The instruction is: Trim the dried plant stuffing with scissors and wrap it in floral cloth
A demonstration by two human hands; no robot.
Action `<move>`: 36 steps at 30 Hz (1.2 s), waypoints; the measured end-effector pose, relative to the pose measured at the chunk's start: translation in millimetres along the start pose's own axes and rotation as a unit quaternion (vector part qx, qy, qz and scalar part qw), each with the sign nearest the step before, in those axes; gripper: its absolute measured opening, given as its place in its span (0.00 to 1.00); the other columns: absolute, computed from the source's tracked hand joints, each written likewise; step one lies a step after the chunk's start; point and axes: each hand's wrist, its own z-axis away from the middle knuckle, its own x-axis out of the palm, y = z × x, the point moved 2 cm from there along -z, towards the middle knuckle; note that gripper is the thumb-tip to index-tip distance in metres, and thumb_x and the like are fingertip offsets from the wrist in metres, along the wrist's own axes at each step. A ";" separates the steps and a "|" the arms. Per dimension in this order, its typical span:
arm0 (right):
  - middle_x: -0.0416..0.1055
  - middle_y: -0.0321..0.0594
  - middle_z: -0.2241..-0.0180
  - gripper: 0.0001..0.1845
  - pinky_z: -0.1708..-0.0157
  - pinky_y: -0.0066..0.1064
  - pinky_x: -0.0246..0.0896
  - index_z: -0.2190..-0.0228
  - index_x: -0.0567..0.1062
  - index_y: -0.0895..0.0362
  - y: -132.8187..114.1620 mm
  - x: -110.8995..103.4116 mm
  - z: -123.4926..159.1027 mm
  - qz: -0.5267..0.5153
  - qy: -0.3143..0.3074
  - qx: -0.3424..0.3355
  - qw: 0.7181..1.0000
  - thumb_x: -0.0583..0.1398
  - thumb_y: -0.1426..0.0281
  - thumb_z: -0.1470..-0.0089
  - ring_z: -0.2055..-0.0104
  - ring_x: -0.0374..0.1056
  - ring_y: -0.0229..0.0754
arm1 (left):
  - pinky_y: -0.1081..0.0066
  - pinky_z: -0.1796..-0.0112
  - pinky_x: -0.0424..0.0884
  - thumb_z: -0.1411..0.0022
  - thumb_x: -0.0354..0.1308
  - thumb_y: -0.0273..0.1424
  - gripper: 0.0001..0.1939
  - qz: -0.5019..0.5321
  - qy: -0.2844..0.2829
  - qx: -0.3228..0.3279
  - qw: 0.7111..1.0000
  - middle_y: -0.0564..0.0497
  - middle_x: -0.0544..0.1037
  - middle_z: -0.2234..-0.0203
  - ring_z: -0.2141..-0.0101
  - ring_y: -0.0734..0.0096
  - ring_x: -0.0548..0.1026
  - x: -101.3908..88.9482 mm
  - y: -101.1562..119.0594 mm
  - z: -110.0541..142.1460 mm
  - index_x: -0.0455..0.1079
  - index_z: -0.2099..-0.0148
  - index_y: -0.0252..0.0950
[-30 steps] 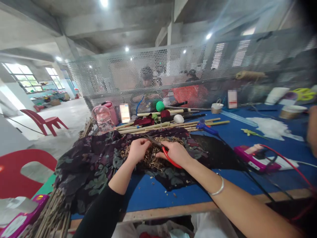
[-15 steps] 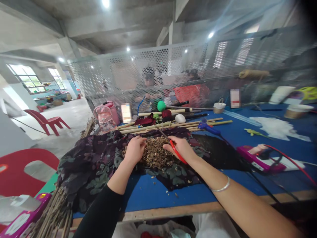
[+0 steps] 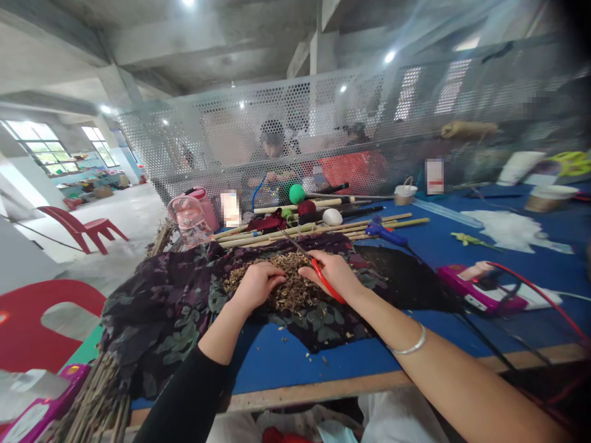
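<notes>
A heap of dry brown plant bits [image 3: 295, 294] lies on a dark floral cloth [image 3: 184, 317] spread over the blue table. My right hand [image 3: 336, 274] grips red-handled scissors [image 3: 325, 278], their blades pointing away to the upper left over the heap. My left hand [image 3: 258, 284] is at the heap's left side, thumb and fingers drawn together in a pinch. Whatever sits between those fingertips, if anything, is too small to make out. A small gap with plant bits separates the two hands.
Bamboo sticks [image 3: 272, 239], a white ball [image 3: 332, 216] and a green ball [image 3: 297, 194] lie behind the cloth. To the right are a blue glue gun [image 3: 383, 231] and a magenta power strip [image 3: 480, 292]. Bundled dry stalks [image 3: 99, 394] stand front left. People sit beyond a perforated screen [image 3: 207, 132].
My left hand has shifted right, over the heap and closer to my right hand. The right hand still holds the scissors. The view has moved slightly.
</notes>
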 end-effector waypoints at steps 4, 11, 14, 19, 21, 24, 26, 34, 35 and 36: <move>0.76 0.42 0.74 0.26 0.69 0.31 0.64 0.57 0.72 0.57 -6.5 1.9 2.7 0.009 -0.010 0.004 1.000 0.56 0.51 0.51 0.71 0.73 0.46 | 0.67 0.60 0.67 0.49 0.60 0.33 0.08 0.106 0.138 -0.127 0.977 0.48 0.79 0.70 0.67 0.65 0.74 -1.9 -10.2 -2.5 0.78 0.66 0.39; 0.73 0.46 0.58 0.26 0.58 0.36 0.64 0.56 0.69 0.57 -23.1 3.2 7.6 0.020 0.000 -0.041 0.999 0.59 0.53 0.53 0.57 0.70 0.48 | 0.76 0.67 0.70 0.59 0.67 0.26 0.12 0.514 0.198 -0.263 0.792 0.51 0.76 0.74 0.76 0.80 0.71 9.0 -12.8 -5.4 0.74 0.67 0.32; 0.72 0.47 0.58 0.28 0.57 0.37 0.64 0.55 0.68 0.58 -26.4 4.3 8.4 0.025 -0.004 -0.054 0.998 0.60 0.54 0.54 0.56 0.69 0.48 | 0.80 0.70 0.69 0.61 0.69 0.27 0.14 0.565 0.180 -0.233 0.771 0.52 0.75 0.75 0.76 0.83 0.70 11.1 -4.9 -5.9 0.74 0.67 0.31; 0.71 0.48 0.59 0.27 0.56 0.38 0.63 0.56 0.69 0.59 -28.4 5.6 8.5 0.019 -0.019 -0.057 0.998 0.60 0.54 0.54 0.56 0.68 0.48 | 0.78 0.70 0.69 0.64 0.70 0.33 0.18 0.548 0.157 -0.232 0.788 0.54 0.72 0.79 0.77 0.82 0.69 14.5 -0.1 -4.3 0.73 0.69 0.31; 0.71 0.48 0.58 0.27 0.55 0.38 0.63 0.56 0.68 0.59 -27.3 6.6 8.4 0.018 -0.021 -0.054 0.998 0.60 0.54 0.53 0.55 0.68 0.48 | 0.78 0.70 0.69 0.65 0.70 0.35 0.18 0.524 0.155 -0.247 0.800 0.54 0.72 0.78 0.76 0.82 0.69 15.9 -1.8 -3.9 0.73 0.71 0.31; 0.71 0.48 0.57 0.27 0.55 0.37 0.63 0.55 0.68 0.59 -24.0 8.3 7.8 0.020 -0.019 -0.049 0.998 0.60 0.54 0.53 0.55 0.68 0.48 | 0.77 0.72 0.68 0.65 0.69 0.39 0.20 0.471 0.173 -0.264 0.823 0.52 0.73 0.75 0.75 0.80 0.69 16.2 -5.8 -3.7 0.73 0.71 0.31; 0.71 0.47 0.57 0.28 0.56 0.38 0.63 0.55 0.68 0.59 -22.2 8.8 7.2 0.024 -0.019 -0.046 0.998 0.60 0.54 0.53 0.55 0.68 0.48 | 0.79 0.75 0.65 0.62 0.68 0.41 0.20 0.423 0.192 -0.262 0.846 0.51 0.75 0.73 0.75 0.79 0.68 15.1 -7.2 -3.5 0.74 0.68 0.32; 0.71 0.47 0.61 0.26 0.57 0.37 0.63 0.57 0.69 0.58 -27.9 5.3 7.4 0.013 -0.013 -0.076 0.997 0.60 0.54 0.54 0.57 0.68 0.48 | 0.82 0.80 0.60 0.59 0.65 0.40 0.18 0.445 0.143 -0.241 0.851 0.53 0.73 0.76 0.76 0.80 0.67 16.9 6.6 -2.4 0.74 0.68 0.33; 0.71 0.47 0.61 0.26 0.57 0.37 0.62 0.57 0.69 0.58 -28.7 4.9 7.4 0.013 -0.010 -0.082 0.997 0.61 0.54 0.54 0.57 0.68 0.48 | 0.82 0.81 0.60 0.60 0.66 0.40 0.17 0.450 0.134 -0.240 0.850 0.53 0.73 0.76 0.77 0.80 0.67 17.5 8.7 -2.3 0.74 0.68 0.33; 0.71 0.47 0.61 0.26 0.57 0.38 0.62 0.58 0.69 0.58 -29.2 4.5 7.4 0.014 -0.006 -0.086 0.996 0.61 0.54 0.54 0.57 0.68 0.48 | 0.82 0.81 0.59 0.59 0.65 0.39 0.17 0.453 0.126 -0.240 0.849 0.53 0.73 0.76 0.77 0.81 0.67 17.9 10.4 -2.2 0.73 0.68 0.33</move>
